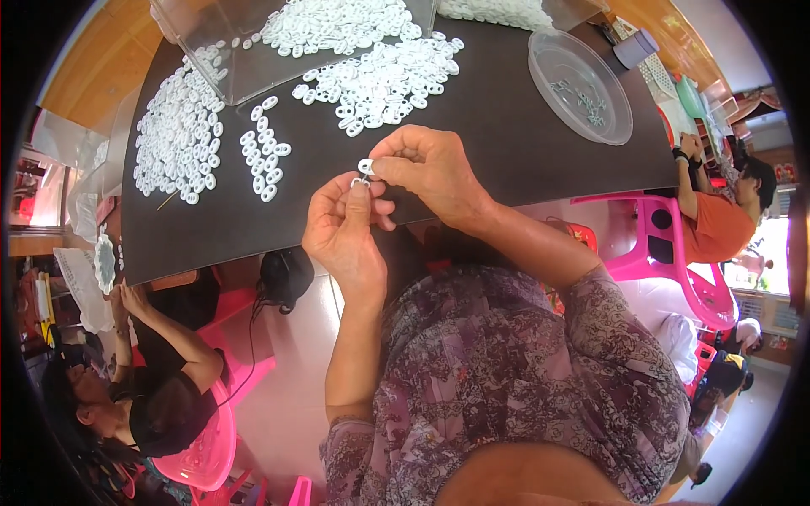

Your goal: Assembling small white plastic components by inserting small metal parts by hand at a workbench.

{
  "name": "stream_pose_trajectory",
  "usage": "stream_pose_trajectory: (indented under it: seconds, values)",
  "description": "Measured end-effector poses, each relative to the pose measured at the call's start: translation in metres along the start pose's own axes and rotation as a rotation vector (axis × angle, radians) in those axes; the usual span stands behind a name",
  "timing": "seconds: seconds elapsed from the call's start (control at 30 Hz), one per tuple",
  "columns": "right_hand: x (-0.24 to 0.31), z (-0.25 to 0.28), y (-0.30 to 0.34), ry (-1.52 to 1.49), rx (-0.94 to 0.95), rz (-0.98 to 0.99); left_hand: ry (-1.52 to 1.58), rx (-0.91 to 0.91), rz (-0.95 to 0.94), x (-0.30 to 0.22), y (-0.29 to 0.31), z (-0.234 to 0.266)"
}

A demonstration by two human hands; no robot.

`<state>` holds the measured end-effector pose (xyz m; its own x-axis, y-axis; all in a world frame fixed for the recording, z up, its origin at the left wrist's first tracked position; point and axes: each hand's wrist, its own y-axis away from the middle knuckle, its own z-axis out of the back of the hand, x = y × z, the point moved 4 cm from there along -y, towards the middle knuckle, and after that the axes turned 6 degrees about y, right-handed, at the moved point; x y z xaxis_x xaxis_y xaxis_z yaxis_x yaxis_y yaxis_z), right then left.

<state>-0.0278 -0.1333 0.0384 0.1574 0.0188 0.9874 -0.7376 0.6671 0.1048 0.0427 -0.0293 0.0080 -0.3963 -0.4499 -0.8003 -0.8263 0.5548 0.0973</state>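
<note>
Left hand: The left hand [346, 244] pinches a small white oval plastic piece with holes [361, 182] between thumb and forefinger; the other fingers are loosely curled.

Right hand: The right hand [430, 173] is closed at thumb and forefinger on a second small white plastic piece [366, 166], with the remaining fingers bent inward.

Meeting place: Both pieces are close together, above the dark brown table [506, 160] and near its front edge. Something thin seems to be between them (too small for me to tell what it is).

Slipping: In my judgement, a piece can jump away if the pinch is uneven, because only the fingertips hold it and the thumbs cover much of it.

Falling: With the edge so near, a dropped piece could bounce toward the lap or the floor.

Mixing: The short loose group of white oval pieces [264, 156] lies just beside the big left heap of white pieces [177, 135]; a careless forearm could push them together.

Tray: The clear round plastic tray [574, 63] has small grey-green bits [591, 108] inside; a bump from the right elbow might scatter them.
</note>
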Motion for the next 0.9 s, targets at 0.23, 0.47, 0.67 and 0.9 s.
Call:
stream_pose_trajectory:
  seconds: [0.23, 0.47, 0.67, 0.9]
  values:
    - [0.005, 0.001, 0.001, 0.006, 0.017, -0.034, 0.009, 0.02, 0.011, 0.0, -0.002, 0.001]
    - [-0.003, -0.003, -0.002, -0.006, -0.03, 0.085, -0.015, 0.028, 0.024, 0.0, -0.003, 0.001]
    - [-0.008, 0.011, -0.013, 0.154, -0.071, 0.105, -0.043, 0.015, 0.063, -0.001, -0.003, 0.003]
    - [-0.008, 0.023, -0.022, 0.849, -0.239, 0.465, -0.034, 0.012, 0.077, -0.004, -0.005, 0.004]
